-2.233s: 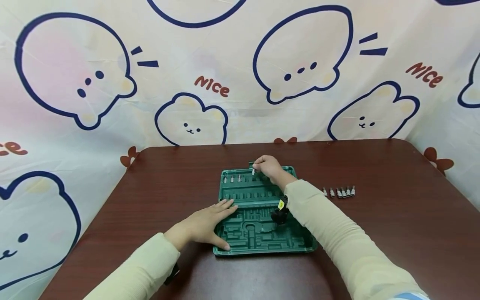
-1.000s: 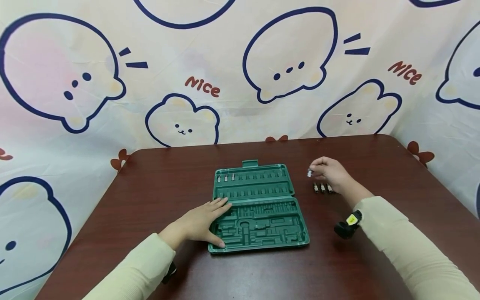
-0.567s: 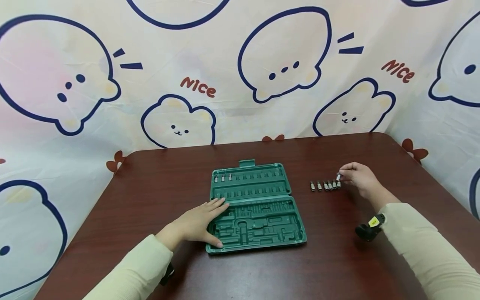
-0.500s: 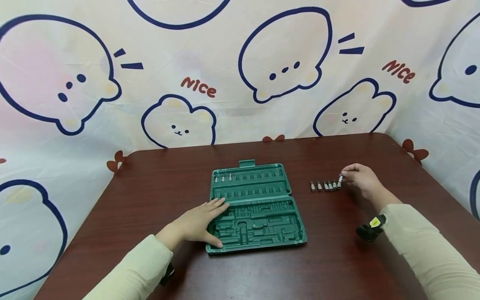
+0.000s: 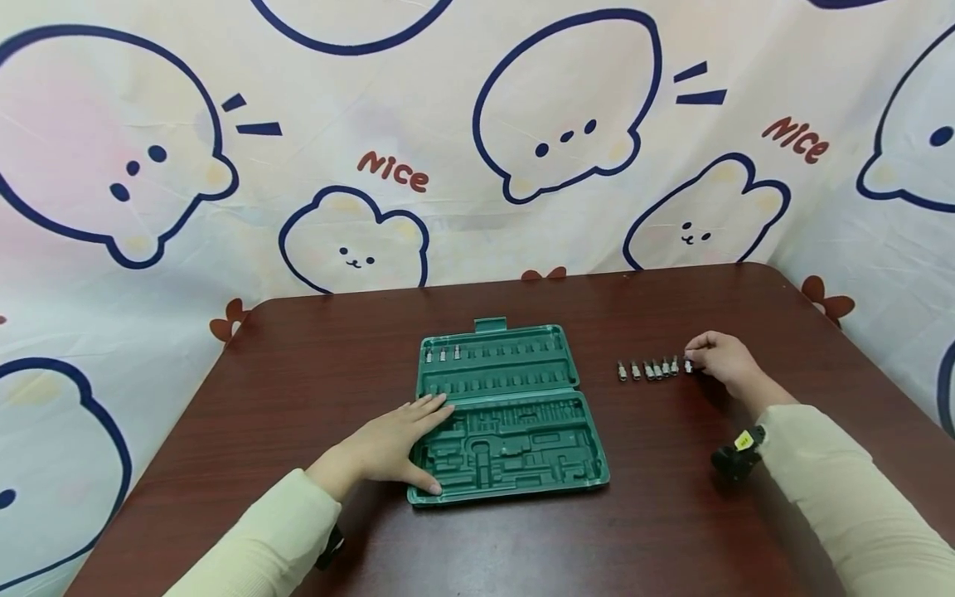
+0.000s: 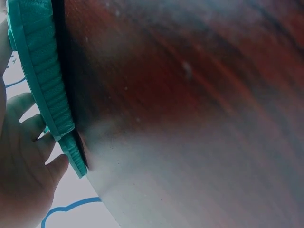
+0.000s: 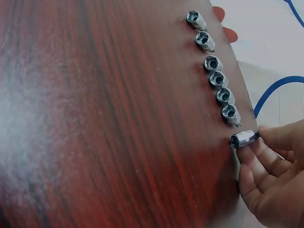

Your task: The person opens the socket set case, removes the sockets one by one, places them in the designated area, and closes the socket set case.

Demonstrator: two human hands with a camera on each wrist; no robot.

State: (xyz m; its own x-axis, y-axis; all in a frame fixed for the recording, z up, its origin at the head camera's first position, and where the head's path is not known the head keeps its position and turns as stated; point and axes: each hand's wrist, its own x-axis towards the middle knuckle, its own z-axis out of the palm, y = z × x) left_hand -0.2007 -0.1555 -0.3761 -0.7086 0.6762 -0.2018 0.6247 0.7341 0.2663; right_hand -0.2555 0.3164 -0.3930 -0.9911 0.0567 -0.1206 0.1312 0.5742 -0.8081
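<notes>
- Six small metal sockets [image 5: 649, 371] lie in a row on the worktop [image 5: 634, 539], wide ends toward the person; the case [image 5: 515, 495], green and unfolded, sits to their left, well apart.
- A seventh socket [image 7: 243, 138] is at the row's right end, just beside its neighbour; I can't tell whether it bears on the wood or is slightly above.
- The right hand [image 5: 722, 361] has that one: its grip is closed, pinching the narrow end and leaving the wide mouth exposed.
- The left hand [image 5: 384, 444] grasps nothing; its fingers are straight and spread over the case's left edge, which should steady it.
- Three more sockets [image 5: 443, 353] sit in the case's far half, at the left of the top row of slots.
- To handle it well, I'd pinch lightly, only by the thin end, work from the right, and mind the close neighbour, since a nudge could roll it.
</notes>
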